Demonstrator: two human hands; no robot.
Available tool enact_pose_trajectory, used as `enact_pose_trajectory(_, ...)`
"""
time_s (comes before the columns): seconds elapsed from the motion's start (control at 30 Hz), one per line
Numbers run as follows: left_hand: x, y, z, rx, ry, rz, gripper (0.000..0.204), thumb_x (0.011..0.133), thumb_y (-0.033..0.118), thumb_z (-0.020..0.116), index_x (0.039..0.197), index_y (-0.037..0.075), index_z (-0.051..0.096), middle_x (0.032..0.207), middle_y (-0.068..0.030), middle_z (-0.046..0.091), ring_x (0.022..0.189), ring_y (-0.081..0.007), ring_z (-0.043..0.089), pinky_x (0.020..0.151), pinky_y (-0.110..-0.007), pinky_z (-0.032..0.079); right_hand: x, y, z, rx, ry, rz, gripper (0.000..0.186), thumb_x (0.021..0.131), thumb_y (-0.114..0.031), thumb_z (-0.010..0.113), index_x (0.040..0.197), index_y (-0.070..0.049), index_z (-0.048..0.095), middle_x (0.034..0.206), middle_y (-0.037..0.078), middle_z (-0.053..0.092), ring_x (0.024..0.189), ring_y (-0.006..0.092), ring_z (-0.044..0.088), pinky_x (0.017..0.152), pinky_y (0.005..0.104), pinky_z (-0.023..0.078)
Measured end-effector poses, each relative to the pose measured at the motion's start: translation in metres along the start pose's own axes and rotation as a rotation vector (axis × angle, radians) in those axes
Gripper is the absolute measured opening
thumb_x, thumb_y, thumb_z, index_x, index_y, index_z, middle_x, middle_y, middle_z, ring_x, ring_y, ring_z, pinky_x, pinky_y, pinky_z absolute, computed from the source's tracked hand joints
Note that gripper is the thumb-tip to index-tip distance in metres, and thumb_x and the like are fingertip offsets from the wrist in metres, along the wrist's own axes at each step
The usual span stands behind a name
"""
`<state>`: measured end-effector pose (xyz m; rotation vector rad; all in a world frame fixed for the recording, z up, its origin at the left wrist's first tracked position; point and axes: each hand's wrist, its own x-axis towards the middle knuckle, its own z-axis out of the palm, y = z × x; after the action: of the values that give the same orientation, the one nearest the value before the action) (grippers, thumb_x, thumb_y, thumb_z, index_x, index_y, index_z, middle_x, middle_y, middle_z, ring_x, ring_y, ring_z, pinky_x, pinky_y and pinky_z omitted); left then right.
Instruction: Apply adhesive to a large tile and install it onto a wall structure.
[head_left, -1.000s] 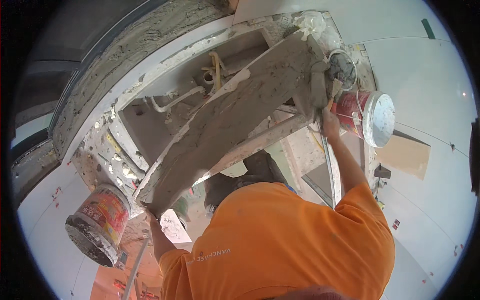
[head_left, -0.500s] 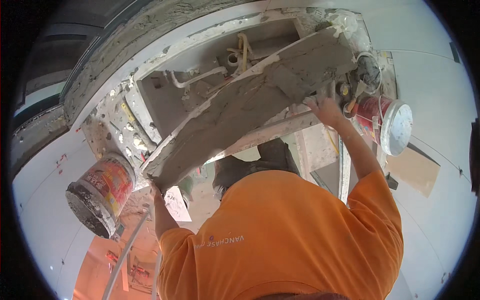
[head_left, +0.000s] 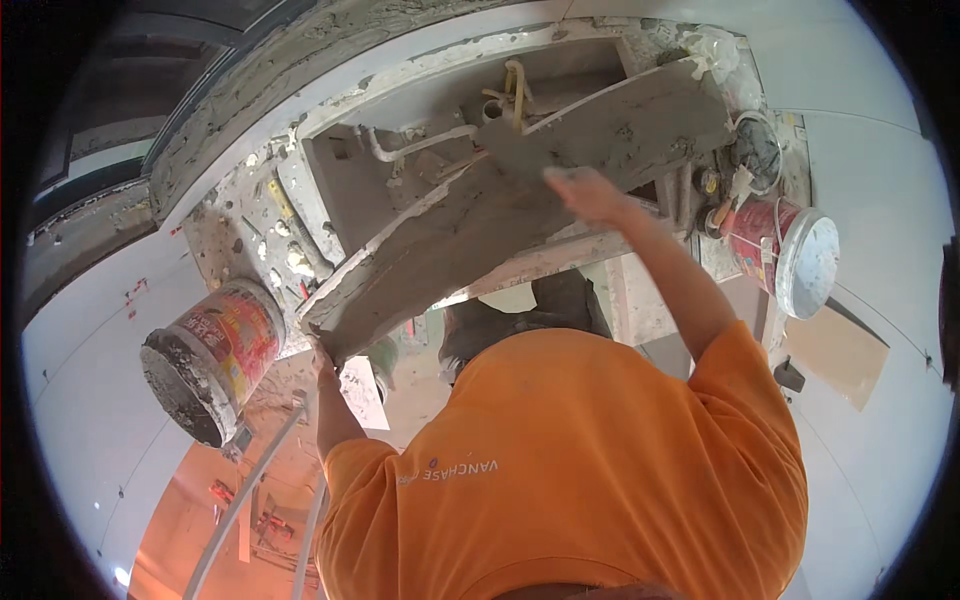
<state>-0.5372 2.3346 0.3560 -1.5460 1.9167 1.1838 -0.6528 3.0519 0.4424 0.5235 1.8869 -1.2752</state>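
A long slab [head_left: 430, 255] coated with wet grey mortar lies slantwise across an open trough-like recess. My left hand [head_left: 325, 357] grips the slab's near left end; its fingers are partly hidden by the edge. Over the slab's middle, my right hand [head_left: 590, 196] is closed round the handle of a trowel, slightly blurred by motion. The grey trowel blade [head_left: 513, 150] reaches to the slab's far edge beside the pipes and blends with the mortar, so I cannot tell exactly where it touches.
White pipes [head_left: 425, 143] and a yellowish hose [head_left: 518, 95] stand in the recess. A yellow-handled tool [head_left: 285, 205] lies on the left ledge. Mortar-stained buckets stand at left [head_left: 215, 360] and right [head_left: 780, 255], near a clear pail [head_left: 757, 155]. A metal bar [head_left: 245, 495] slants at lower left.
My right hand has swept the trowel left and away from me across the mortar. My left hand keeps its hold on the slab's end. The whole view has shifted slightly.
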Motion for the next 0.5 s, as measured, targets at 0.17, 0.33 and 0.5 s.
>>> enact_pose_trajectory(0.17,0.024,-0.011,-0.005,0.006,-0.005,-0.082,0.093,0.087,0.078,0.049,0.140,0.002,0.054,0.132,-0.0108,0.061,0.117,-0.0240,0.059,0.092,-0.037,0.050,-0.020,-0.016,0.012,0.093,0.102,-0.007,0.065,0.094,-0.060,0.054,0.108,0.003,0.066,0.086,0.012,0.064,0.072,0.0174,0.062,0.061,0.0371,0.051)
enact_pose_trajectory(0.33,0.026,-0.014,-0.003,-0.054,-0.078,0.010,0.088,0.090,0.076,0.046,0.141,0.005,0.054,0.136,-0.0107,0.060,0.123,-0.0248,0.056,0.100,-0.037,0.046,-0.075,0.036,-0.111,0.269,0.583,-0.064,0.061,0.096,-0.057,0.053,0.106,0.001,0.067,0.087,0.012,0.067,0.072,0.0207,0.065,0.063,0.0375,0.052)
enact_pose_trajectory(0.5,0.016,-0.008,0.000,-0.056,-0.106,0.076,0.084,0.093,0.075,0.041,0.142,0.009,0.054,0.136,-0.0075,0.060,0.120,-0.0236,0.058,0.100,-0.035,0.045,-0.051,0.121,-0.250,0.372,0.723,0.357,0.065,0.098,-0.058,0.048,0.109,0.004,0.065,0.098,0.019,0.072,0.088,0.0323,0.071,0.076,0.0447,0.053)
